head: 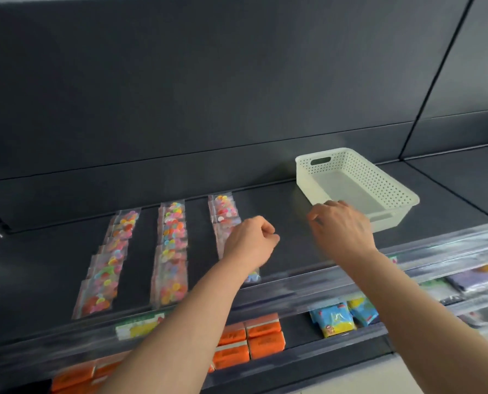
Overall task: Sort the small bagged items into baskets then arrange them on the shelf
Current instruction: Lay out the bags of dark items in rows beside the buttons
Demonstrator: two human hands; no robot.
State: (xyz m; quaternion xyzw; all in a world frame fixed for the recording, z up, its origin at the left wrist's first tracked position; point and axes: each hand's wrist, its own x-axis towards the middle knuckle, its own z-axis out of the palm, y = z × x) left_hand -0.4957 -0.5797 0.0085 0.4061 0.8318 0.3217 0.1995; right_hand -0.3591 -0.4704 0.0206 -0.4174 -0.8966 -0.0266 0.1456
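Right hand beside basket, bags leftward

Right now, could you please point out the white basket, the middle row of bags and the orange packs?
white basket (379, 180): head view, perforated right wall
middle row of bags (171, 250): head view, central bag
orange packs (267, 344): head view, top of one pack

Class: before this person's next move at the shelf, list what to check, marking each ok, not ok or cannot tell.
1. Basket empty: ok, nothing inside.
2. Three bag rows lie on the shelf: ok.
3. Right row tidy: cannot tell, the left hand covers part.
4. Left hand free: cannot tell, fingers curled.
5. Right hand holds basket: cannot tell, blurred at its near corner.
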